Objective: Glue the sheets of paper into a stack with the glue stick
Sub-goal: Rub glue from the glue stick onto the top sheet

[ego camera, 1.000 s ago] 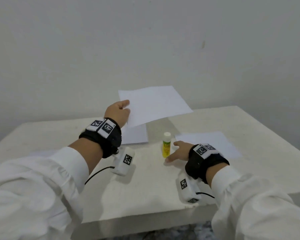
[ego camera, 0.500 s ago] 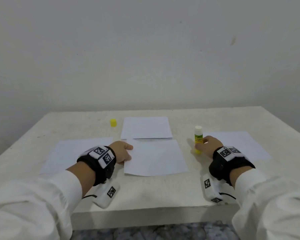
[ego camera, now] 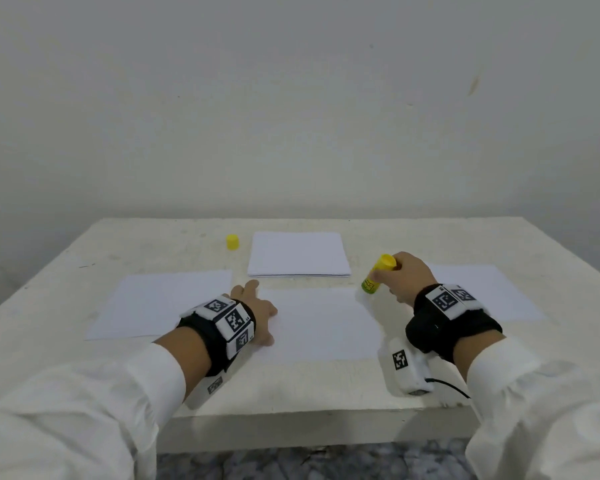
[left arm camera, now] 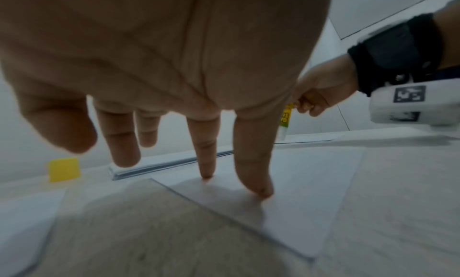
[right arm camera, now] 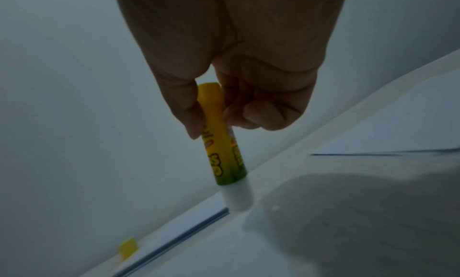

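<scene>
A single white sheet [ego camera: 321, 323] lies on the table in front of a neat stack of paper [ego camera: 298, 252]. My left hand [ego camera: 260, 315] presses the sheet's left edge with straight fingers; in the left wrist view two fingertips [left arm camera: 259, 188] touch the sheet [left arm camera: 311, 192]. My right hand [ego camera: 404, 275] grips the yellow-green glue stick [ego camera: 378, 273], tilted with its base up. Its bare white glue end [right arm camera: 237, 198] points down at the sheet's far right corner, and the body of the stick [right arm camera: 221, 139] is pinched between thumb and fingers.
The stick's yellow cap [ego camera: 232, 242] stands left of the stack. Two more loose sheets lie flat, one to the left [ego camera: 163, 303] and one to the right [ego camera: 485, 289]. The white table [ego camera: 291, 386] ends at a front edge near my wrists, and a plain wall stands behind.
The left hand has laid its sheet down in front of the stack and now presses it flat. The right hand has picked up the glue stick and turned it glue end down.
</scene>
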The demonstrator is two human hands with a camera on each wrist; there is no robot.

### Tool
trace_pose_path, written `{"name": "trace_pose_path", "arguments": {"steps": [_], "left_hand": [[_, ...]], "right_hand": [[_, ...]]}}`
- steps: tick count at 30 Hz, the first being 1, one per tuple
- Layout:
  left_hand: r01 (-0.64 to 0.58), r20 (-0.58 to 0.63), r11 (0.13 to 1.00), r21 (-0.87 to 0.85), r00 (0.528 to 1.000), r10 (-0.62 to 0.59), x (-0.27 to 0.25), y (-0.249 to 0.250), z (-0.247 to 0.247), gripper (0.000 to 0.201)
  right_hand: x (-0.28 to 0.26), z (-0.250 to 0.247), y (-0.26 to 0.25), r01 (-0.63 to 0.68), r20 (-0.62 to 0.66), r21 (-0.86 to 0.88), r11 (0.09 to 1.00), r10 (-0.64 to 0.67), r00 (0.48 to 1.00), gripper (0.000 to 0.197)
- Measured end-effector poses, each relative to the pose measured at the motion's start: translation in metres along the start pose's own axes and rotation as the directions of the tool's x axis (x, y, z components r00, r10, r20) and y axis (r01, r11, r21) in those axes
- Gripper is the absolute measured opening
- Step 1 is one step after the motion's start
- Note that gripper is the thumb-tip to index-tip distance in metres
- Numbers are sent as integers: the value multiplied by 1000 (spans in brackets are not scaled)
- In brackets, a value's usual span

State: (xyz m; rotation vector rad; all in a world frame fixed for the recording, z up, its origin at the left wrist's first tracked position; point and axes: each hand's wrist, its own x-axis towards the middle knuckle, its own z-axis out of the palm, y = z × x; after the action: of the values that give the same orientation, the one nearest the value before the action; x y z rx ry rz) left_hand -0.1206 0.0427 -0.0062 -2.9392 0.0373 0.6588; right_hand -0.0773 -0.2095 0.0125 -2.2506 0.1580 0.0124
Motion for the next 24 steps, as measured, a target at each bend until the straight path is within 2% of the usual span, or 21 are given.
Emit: {"name": "trace_pose_path", "arguments": {"steps": [5, 8, 12, 17, 24], "left_hand": [[-59, -11, 997, 54, 998, 60, -4, -1, 9, 63], [-67, -7, 996, 67, 998, 67, -9, -2, 8, 56], [-19, 87, 997, 70, 996, 13, -13, -3, 7, 64], [-102, 161, 985, 140, 984, 79, -20, -3, -2, 66], [-146, 94, 980, 134, 986, 135, -19, -13, 3, 75]], "right_hand": [[-7, 46, -44, 93, 123, 67, 993, -100, 987, 24], [-11, 80, -68, 123, 208, 3, 992, -121, 971, 24], [-8, 118, -94, 168, 305, -101, 981, -130, 943, 27], [0, 143, -107, 209, 335, -175, 962, -142, 932, 20], [3, 136, -97, 234, 321, -260, 937, -145, 936, 25]]}}
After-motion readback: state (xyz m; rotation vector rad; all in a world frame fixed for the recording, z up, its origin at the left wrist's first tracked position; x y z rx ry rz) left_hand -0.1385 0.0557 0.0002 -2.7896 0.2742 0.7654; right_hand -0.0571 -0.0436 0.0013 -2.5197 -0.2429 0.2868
